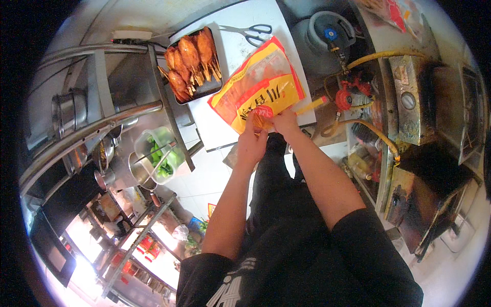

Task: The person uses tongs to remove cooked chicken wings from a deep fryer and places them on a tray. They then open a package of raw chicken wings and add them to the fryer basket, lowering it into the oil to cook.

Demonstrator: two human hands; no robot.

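Observation:
A large yellow and red plastic food bag [264,82] with printed writing lies on the white table [211,132]. My left hand [253,144] and my right hand [284,123] both grip its near edge, close together, and the plastic is bunched between them. Reddish contents show through the clear part of the bag. Left of it, a dark metal tray [209,89] holds several browned drumsticks on bones [190,51], bone ends towards me. Scissors with dark handles [253,32] lie beyond the bag, blades pointing left.
A grey gas cylinder [326,42] with a blue valve stands right of the table, with yellow hoses [368,130] running to a grimy stove [410,99]. On the left, a metal shelf frame [96,134] stands near a plastic tub [144,138] of green vegetables and a metal pot [134,169].

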